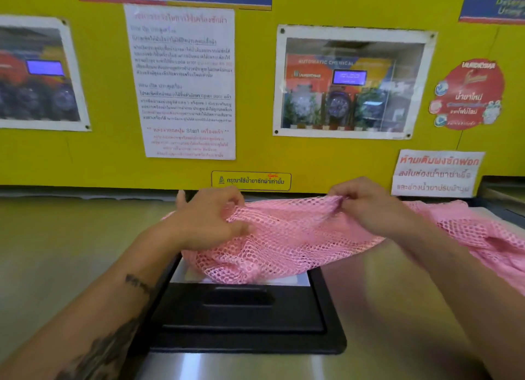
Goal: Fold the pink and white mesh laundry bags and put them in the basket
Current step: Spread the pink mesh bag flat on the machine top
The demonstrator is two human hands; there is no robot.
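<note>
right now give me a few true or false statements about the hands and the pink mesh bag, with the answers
1. Both hands grip the pink mesh bag. True: the left hand and the right hand each pinch its upper edge.
2. The bag lies neatly folded flat. False: it is bunched and held up, sagging between the hands.
3. The bag hangs over a black lid set in a steel top. True.
4. A basket stands beside the bag. False: no basket is in view.
5. The wall behind is yellow with posted notices. True.
6. The right hand is empty. False: its fingers are closed on the mesh.
</note>
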